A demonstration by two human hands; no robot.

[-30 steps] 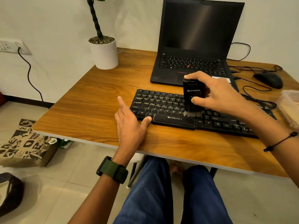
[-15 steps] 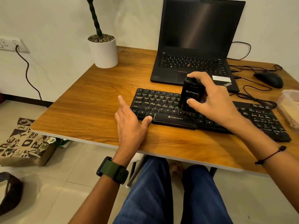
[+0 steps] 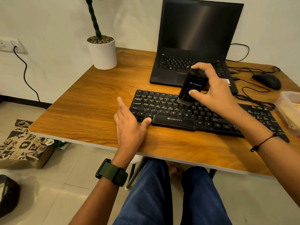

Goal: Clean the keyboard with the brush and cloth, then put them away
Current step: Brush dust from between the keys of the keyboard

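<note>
A black Zebronics keyboard (image 3: pixel 170 111) lies across the wooden desk (image 3: pixel 90 114) in front of me. My right hand (image 3: pixel 212 93) grips a black block-shaped brush (image 3: pixel 190 89), tilted, with its bristles touching the upper key rows near the keyboard's middle. My left hand (image 3: pixel 129 125) rests flat on the desk at the keyboard's left end, fingers spread, thumb against the front edge near the Alt key. I cannot make out a cloth for certain.
A black laptop (image 3: pixel 194 46) stands open behind the keyboard. A white plant pot (image 3: pixel 103 53) sits at the back left. A black mouse (image 3: pixel 267 81) and cables lie at the right, beside a clear plastic container (image 3: pixel 290 109).
My right hand has swept the brush left and up across the keys, from the lower rows near the space bar to the upper rows. My left hand has stayed put.
</note>
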